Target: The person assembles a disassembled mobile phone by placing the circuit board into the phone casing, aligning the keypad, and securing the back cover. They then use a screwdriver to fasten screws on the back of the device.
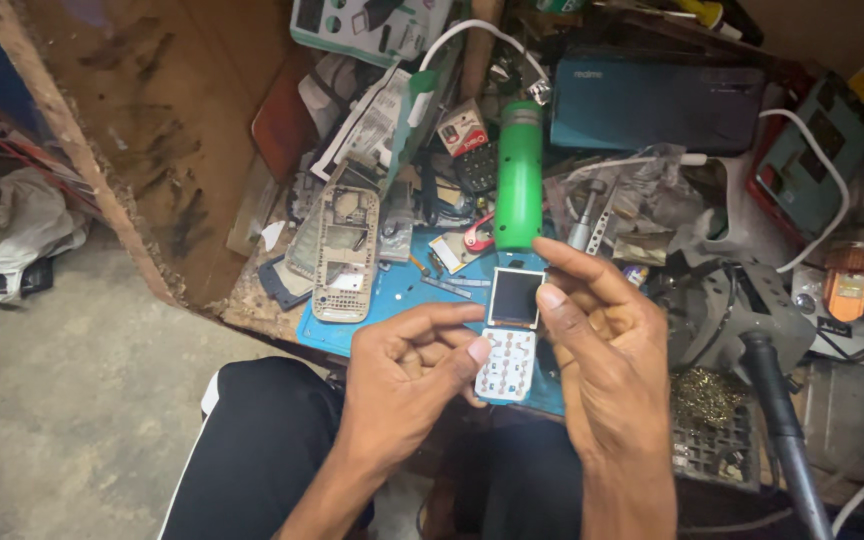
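Both hands pinch phone board [510, 335]: left hand [414, 375] keypad end, right hand [602, 335] seemingly screen edge.

phone board [510, 335]: glossy screen, matt white keypad | mat [392, 300]: smooth blue | bottle [518, 175]: glossy green plastic

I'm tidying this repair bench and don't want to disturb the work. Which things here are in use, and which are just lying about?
In use:
- phone board with screen and keypad, between both hands
- left hand
- right hand
- blue work mat under it

Lying about:
- green cylinder
- bare phone frame
- teal phone box
- white cable
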